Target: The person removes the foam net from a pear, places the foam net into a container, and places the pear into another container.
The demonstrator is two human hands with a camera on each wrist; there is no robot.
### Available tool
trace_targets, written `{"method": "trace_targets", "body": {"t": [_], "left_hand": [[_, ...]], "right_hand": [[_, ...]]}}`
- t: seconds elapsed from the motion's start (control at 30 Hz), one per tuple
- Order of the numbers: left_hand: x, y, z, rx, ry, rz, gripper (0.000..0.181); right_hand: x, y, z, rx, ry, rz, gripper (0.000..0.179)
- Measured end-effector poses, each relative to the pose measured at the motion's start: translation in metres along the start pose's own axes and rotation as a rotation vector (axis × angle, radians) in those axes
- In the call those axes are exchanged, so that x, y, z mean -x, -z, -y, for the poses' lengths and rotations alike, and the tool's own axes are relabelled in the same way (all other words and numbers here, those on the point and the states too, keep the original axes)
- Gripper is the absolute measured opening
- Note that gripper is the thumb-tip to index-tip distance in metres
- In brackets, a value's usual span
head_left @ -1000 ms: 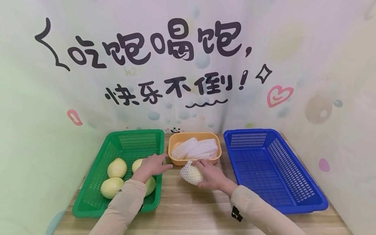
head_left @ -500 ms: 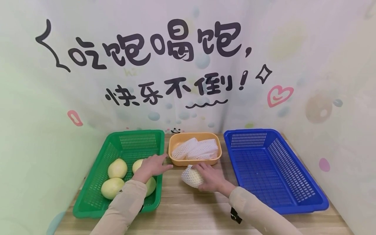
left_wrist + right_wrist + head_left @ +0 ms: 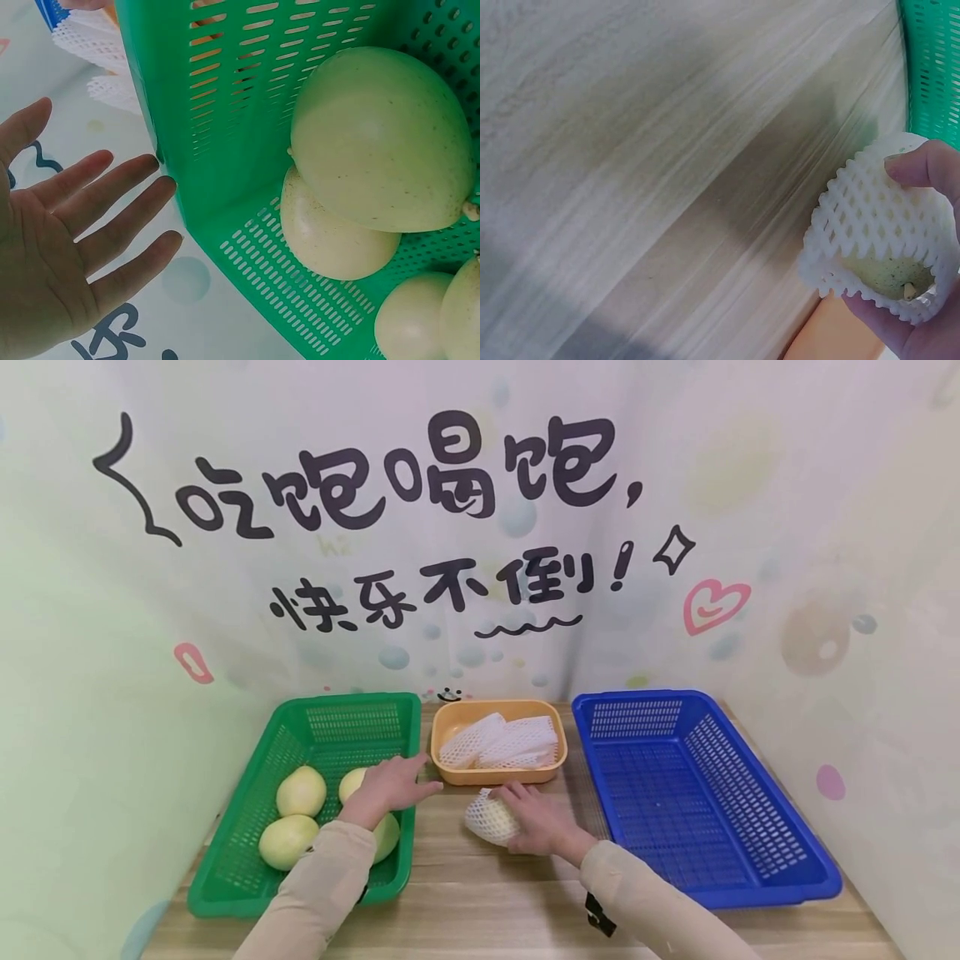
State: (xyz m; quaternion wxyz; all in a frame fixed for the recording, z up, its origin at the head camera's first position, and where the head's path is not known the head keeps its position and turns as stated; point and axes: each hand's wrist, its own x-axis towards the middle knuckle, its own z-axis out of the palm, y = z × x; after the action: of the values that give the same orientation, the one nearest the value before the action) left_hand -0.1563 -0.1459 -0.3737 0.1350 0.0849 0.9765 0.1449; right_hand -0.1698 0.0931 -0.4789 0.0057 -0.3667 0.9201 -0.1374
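Note:
My right hand point(image 3: 543, 822) grips a pale yellow-green melon point(image 3: 889, 274) wrapped in a white foam net sleeve point(image 3: 489, 820), low over the table in front of the orange bin. In the right wrist view the thumb lies across the net, and the melon's stem end shows through the net's open mouth. My left hand point(image 3: 393, 787) hovers by the right rim of the green basket point(image 3: 408, 852), fingers spread and holding nothing. Several bare melons point(image 3: 289, 842) lie in that basket, some partly hidden by the left hand and sleeve.
The orange bin point(image 3: 498, 777) at the back middle holds several white foam net sleeves point(image 3: 517, 743). To the right stands a blue basket point(image 3: 705, 810) with slotted walls. A printed cloth point(image 3: 480, 527) hangs behind and at both sides of the wooden table point(image 3: 480, 910).
My right hand has drawn the netted melon slightly nearer, away from the orange bin. The left hand has stayed in place.

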Motion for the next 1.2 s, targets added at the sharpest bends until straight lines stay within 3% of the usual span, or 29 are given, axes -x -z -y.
{"method": "trace_targets", "body": {"t": [0.2,0.33,0.43,0.57,0.73,0.93,1.07,1.2], "left_hand": [[0.004,0.001,-0.013,0.022,-0.076,-0.049,0.053],[0.008,-0.002,-0.029,0.072,-0.148,-0.121,0.050],[0.010,-0.013,-0.041,0.139,-0.205,-0.196,0.050],[0.012,-0.040,-0.056,0.261,-0.278,-0.274,0.056],[0.011,-0.080,-0.068,0.355,-0.251,-0.269,0.067],[-0.003,-0.119,-0.062,0.377,-0.191,-0.323,0.078],[-0.009,-0.134,-0.053,0.431,-0.161,-0.285,0.078],[-0.014,-0.140,-0.051,0.455,-0.178,-0.275,0.072]], "right_hand": [[0.000,-0.003,-0.002,0.005,0.000,0.004,0.072],[0.000,-0.002,-0.004,-0.018,0.013,0.019,0.076],[0.001,-0.002,-0.006,-0.028,0.028,0.038,0.081],[0.002,-0.002,-0.007,-0.014,0.040,0.045,0.090],[0.004,-0.001,-0.007,-0.034,0.035,0.039,0.095],[0.008,0.001,-0.008,-0.065,0.033,0.052,0.089],[0.011,0.005,-0.009,-0.101,0.014,0.067,0.086],[0.014,0.009,-0.010,-0.113,0.019,0.070,0.085]]}}
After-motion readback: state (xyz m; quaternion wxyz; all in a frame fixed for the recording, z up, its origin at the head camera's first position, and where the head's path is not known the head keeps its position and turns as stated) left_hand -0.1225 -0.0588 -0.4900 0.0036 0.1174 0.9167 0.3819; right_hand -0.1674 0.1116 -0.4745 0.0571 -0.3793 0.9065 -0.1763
